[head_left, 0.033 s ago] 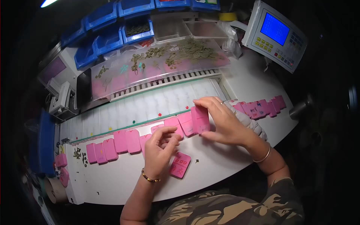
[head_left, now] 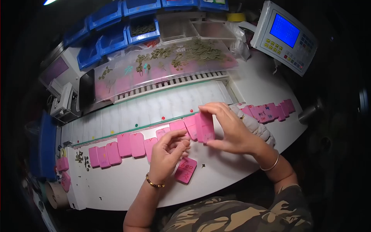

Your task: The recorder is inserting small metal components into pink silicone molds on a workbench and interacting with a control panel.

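Observation:
A pink rectangular block (head_left: 205,127) stands on edge in my right hand (head_left: 232,129), its far end under the fingertips and its near end by the thumb. My left hand (head_left: 168,152) hovers left of it with loosely curled fingers, thumb and forefinger apart; nothing shows between them. Several more pink blocks lie in a row, such as a block (head_left: 137,145) left of that hand and one (head_left: 190,125) touching the held block. Beneath my left hand, a pink block with red handwriting (head_left: 186,170) lies on the white worktop (head_left: 127,185).
Behind the row runs a white channelled strip (head_left: 150,106) with a green edge. Beyond it, a clear sheet (head_left: 119,79) carries small dark metal pieces (head_left: 201,50). Blue bins (head_left: 112,40) line the back. A display panel (head_left: 284,34) stands at right, near more pink blocks (head_left: 266,112).
My right hand and its block have shifted slightly left, and the block has turned a little. My left hand has edged slightly to the right.

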Available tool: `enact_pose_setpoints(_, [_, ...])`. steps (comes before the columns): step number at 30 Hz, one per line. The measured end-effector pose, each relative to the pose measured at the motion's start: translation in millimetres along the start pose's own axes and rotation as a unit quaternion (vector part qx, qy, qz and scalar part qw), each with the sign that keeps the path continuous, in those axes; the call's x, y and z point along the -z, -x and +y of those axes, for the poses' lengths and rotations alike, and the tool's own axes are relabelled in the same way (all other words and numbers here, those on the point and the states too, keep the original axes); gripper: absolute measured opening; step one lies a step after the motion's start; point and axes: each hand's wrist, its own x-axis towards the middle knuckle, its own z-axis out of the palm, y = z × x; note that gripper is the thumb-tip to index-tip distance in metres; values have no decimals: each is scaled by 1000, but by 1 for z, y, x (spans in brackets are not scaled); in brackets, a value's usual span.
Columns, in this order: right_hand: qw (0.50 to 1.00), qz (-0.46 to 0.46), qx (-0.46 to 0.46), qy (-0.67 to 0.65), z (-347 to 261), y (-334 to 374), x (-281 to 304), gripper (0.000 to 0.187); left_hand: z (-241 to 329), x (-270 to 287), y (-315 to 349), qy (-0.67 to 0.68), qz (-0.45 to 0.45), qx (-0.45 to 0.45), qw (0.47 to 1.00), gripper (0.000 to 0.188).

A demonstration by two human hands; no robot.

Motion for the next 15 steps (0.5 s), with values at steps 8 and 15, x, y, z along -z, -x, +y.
enact_pose_setpoints(8, [991, 23, -14, -129, -36, 11, -24, 76, 8, 3, 2, 79, -136, 33, 987, 61])
enact_pose_setpoints(15, [980, 57, -87, -169, -39, 24, -46, 61, 9, 1, 1, -164, -137, -135, 968, 78])
